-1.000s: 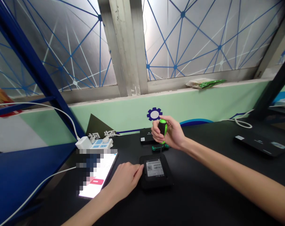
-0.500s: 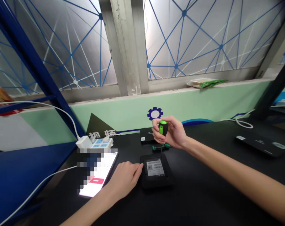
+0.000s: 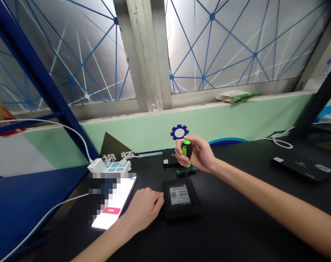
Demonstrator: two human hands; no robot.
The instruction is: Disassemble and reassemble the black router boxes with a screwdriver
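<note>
A small black device with a white label lies on the black table. My right hand is wrapped round the black and green handle of a screwdriver, held upright with its thin shaft reaching down to the device's far edge. My left hand rests on the table with curled fingers pressing against the device's left side.
A lit phone on a white cable lies left of the device, behind it a white power strip. Another black device and a green tool sit behind. A flat black device lies far right. Blue shelf frame at left.
The screwdriver handle has turned a little in my right hand. My left hand's fingers have curled in slightly against the device. The device has not moved.
</note>
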